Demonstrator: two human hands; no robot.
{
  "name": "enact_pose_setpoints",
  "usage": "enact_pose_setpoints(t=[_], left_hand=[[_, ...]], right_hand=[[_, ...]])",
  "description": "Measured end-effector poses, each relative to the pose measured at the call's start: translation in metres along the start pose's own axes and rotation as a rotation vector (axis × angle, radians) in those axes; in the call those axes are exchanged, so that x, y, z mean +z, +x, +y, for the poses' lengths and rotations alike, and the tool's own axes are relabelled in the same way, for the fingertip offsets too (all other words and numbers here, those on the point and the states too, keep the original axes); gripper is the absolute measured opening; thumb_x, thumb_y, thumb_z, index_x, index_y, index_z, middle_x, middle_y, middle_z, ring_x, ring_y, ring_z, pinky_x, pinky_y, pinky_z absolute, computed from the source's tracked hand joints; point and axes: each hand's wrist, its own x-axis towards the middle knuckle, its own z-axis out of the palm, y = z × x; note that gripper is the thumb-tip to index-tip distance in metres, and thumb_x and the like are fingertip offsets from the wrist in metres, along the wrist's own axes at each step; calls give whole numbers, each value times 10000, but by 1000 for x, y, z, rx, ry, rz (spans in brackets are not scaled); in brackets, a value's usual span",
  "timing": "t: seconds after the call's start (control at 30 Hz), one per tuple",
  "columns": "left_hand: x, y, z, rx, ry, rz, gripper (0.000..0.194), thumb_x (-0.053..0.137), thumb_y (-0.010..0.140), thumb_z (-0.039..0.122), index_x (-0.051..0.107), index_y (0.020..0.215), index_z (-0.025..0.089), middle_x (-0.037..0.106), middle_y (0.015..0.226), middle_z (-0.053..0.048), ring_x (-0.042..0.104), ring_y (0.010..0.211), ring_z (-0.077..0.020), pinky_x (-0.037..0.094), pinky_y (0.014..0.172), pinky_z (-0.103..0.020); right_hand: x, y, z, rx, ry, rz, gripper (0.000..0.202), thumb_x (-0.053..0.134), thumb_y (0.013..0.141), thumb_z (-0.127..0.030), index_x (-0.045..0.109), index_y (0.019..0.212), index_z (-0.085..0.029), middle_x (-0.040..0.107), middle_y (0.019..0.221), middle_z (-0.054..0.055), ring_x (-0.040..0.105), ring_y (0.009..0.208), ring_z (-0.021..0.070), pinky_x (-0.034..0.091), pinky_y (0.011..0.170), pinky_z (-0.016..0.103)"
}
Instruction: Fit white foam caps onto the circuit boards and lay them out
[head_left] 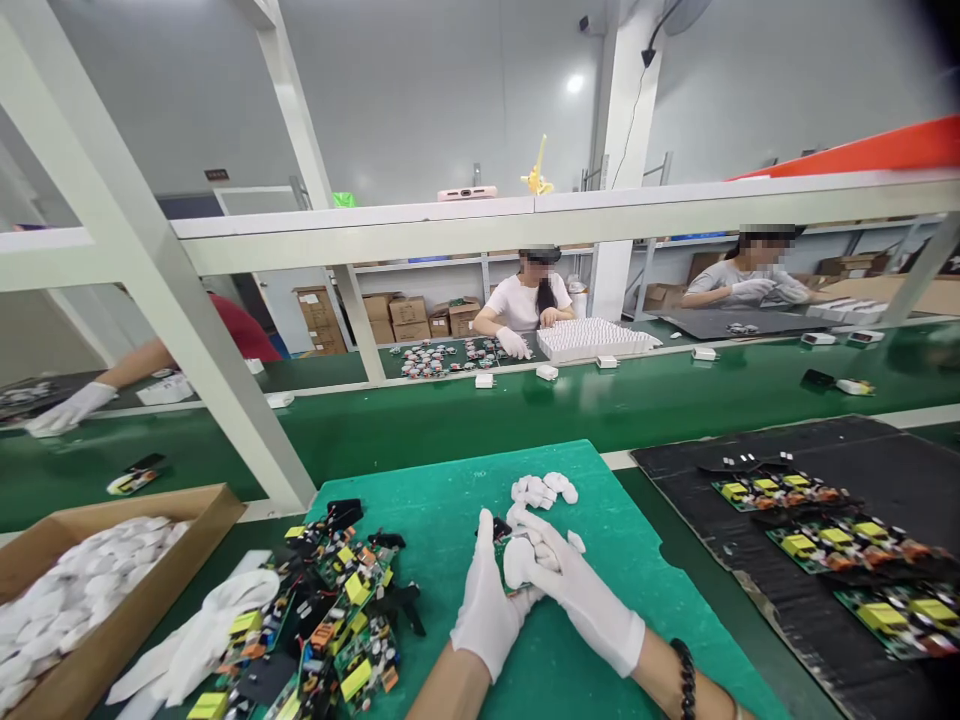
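Observation:
Both my hands wear white gloves and meet over the green mat (pixel 450 490). My left hand (pixel 486 615) is closed around a small circuit board, mostly hidden by the fingers; a black part and a bit of green show. My right hand (pixel 581 590) pinches a white round pad (pixel 519 563) against that board. Just beyond my fingers lies a small group of white pads (pixel 544 490). To the left of my hands is a heap of circuit boards (pixel 345 600) with yellow and orange components and black pieces.
A cardboard box (pixel 214 510) of white pads stands at left, beside a loose white glove (pixel 217 620). Rows of boards (pixel 817 540) lie on a black sheet (pixel 697 490) at right. Beyond runs a green conveyor (pixel 450 425) with white adapters (pixel 547 372). Co-workers (pixel 525 300) sit across; a frame post (pixel 165 270) rises at left.

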Motion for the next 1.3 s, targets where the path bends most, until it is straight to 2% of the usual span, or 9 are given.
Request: enact_pose_setpoints(t=[0.1,0.2,0.33,0.47,0.67,0.8,0.9,1.07,1.3], left_hand=[[3,1,-4,-34,-11,41,706,436,702,606,395,1251,164,596,1092,-136,591,922,-262,507,692,-349],[-1,5,-13,25,40,60,664,478,687,593,452,1205,178,605,1083,-111,594,912,-247,506,674,-314],[-7,10,-21,72,135,84,623,517,678,568,467,1188,214,637,1017,-74,606,871,-218,500,623,-270],[-7,10,-23,78,190,23,603,505,698,553,445,1203,229,663,922,-58,619,812,-199,487,588,-248],[1,4,-17,54,178,42,563,482,725,536,474,1180,205,672,849,-68,625,776,-202,483,579,-249],[6,1,-7,-39,108,57,608,521,696,536,432,1220,240,643,1003,-68,623,808,-213,495,602,-268],[7,0,-4,-39,30,29,634,514,715,513,362,1273,253,623,1057,-70,621,833,-210,500,646,-273],[3,0,-3,-7,-11,-45,623,512,740,468,343,1287,223,636,1025,-71,617,855,-184,495,692,-242],[8,-6,3,-77,72,98,594,525,715,500,426,1227,215,656,964,-71,627,809,-200,511,628,-272]], right_hand=[[3,1,-6,66,-77,78,458,552,693,-233,476,1143,-202,580,1014,68,536,955,199,466,756,297],[8,1,-12,170,-193,173,421,528,616,-134,529,1033,-185,554,696,-3,516,609,131,409,466,205],[6,0,-12,123,-183,196,374,502,605,-139,524,977,-161,510,601,-44,399,442,70,340,412,181],[3,-1,-8,127,-120,68,357,472,680,-270,487,1015,-148,513,512,-55,329,327,61,297,367,196],[7,-4,-11,29,-121,144,329,492,701,-198,501,1029,-183,575,726,-10,503,577,105,438,653,251],[1,-1,-8,126,-70,-7,405,477,716,-221,440,1117,-176,523,606,-50,443,466,98,430,561,256],[0,0,-7,78,-115,15,465,521,647,-133,454,1105,-179,578,772,-10,547,717,150,441,714,280],[5,-3,-11,61,-184,39,554,543,627,-92,425,1159,-193,506,1154,43,448,1080,197,309,966,336],[-3,0,-4,105,-83,-59,475,498,705,-164,402,1170,-175,565,875,11,535,864,179,423,807,331]])
